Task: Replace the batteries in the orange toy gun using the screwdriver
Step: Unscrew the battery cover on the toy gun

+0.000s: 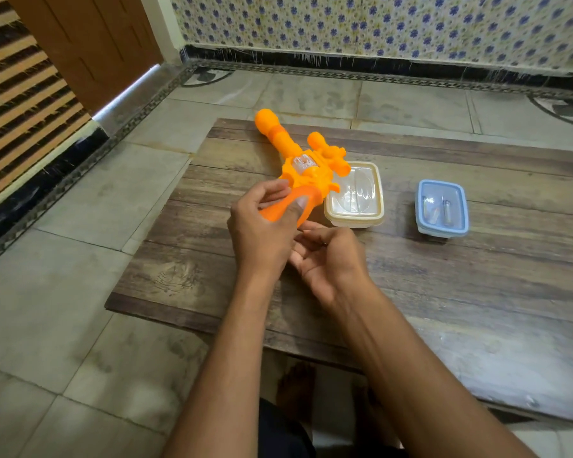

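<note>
Here left hand (265, 226) grips toy gun (298, 163) handle; right hand (328, 256) loosely curled, empty, just beside.

Glossy orange plastic toy gun (300, 166) above a matt, worn wood-grain table (444, 292) beside clear plastic boxes (354, 196).

Left hand (262, 226) around orange toy gun (301, 166) grip; right hand (328, 259) beneath

Bare forearms (239, 375), dark shorts (282, 431)
</note>
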